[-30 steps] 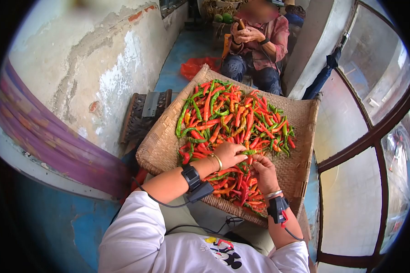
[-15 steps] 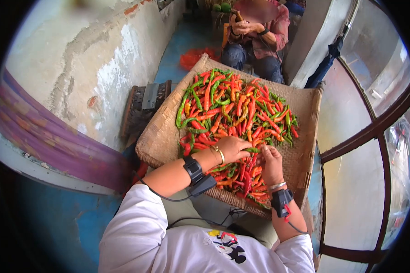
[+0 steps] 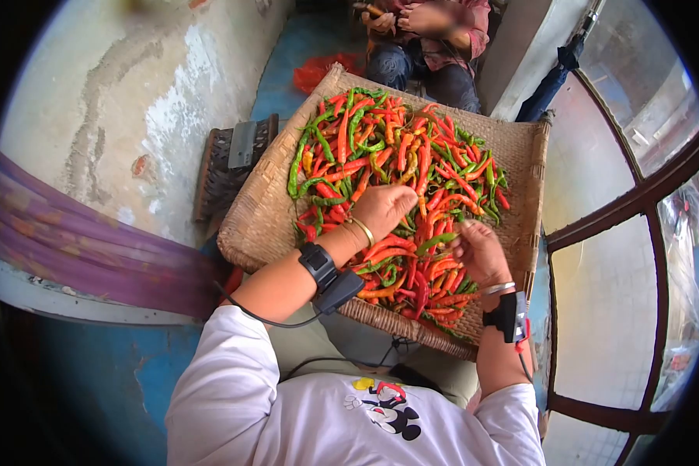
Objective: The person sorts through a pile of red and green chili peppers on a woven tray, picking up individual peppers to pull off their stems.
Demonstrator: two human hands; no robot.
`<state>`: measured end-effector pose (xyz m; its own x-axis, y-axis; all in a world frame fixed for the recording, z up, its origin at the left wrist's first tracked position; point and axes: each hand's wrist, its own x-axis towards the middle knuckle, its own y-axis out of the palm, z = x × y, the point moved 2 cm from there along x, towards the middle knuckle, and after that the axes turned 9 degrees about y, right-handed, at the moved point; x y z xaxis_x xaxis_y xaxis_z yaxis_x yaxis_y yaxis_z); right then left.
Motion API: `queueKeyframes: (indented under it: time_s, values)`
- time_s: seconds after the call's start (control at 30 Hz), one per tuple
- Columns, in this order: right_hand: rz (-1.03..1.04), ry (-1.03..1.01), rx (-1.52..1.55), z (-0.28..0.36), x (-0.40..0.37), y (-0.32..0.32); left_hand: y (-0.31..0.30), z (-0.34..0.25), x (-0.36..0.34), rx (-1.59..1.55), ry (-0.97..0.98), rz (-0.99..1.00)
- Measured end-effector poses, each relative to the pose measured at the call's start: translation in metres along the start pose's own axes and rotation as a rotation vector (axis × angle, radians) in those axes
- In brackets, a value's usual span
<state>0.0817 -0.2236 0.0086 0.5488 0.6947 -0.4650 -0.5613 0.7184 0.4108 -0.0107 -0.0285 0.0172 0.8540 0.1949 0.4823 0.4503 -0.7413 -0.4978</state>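
A woven tray [image 3: 256, 213] rests over my lap, heaped with red, orange and green chili peppers [image 3: 349, 167]. Above the middle of the heap is my left hand [image 3: 384, 210], its fingers curled together; whether anything is between them is hidden. To the right of it, my right hand [image 3: 481, 252] pinches a green chili pepper [image 3: 436, 242] that points left over the pile. Each wrist carries a bangle and a strapped black device with a cable.
Across the tray sits another person [image 3: 435, 46] holding something brown. A red plastic bag [image 3: 322, 71] lies on the blue floor. A rough wall [image 3: 144, 109] and purple curtain [image 3: 93, 241] stand left. A folded umbrella [image 3: 555, 78] hangs by the framed window [image 3: 598, 311] on the right.
My hands have moved apart and away from me. The green pepper that was between them is now in my right hand alone. The other person's hands have shifted.
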Motion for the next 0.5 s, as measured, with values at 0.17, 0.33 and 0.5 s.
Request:
queueKeyframes:
  time_s: [0.17,0.33,0.5]
  values:
    - [-0.126,-0.349,0.51,0.033,-0.01,-0.001,0.001,0.02,-0.001,0.175,-0.16,0.066]
    - [-0.136,-0.077,0.189,0.002,0.011,-0.031,0.012,0.031,-0.006,0.296,-0.168,0.273]
    - [-0.07,-0.048,-0.034,-0.004,0.011,-0.008,0.019,0.031,-0.011,0.432,-0.037,0.41]
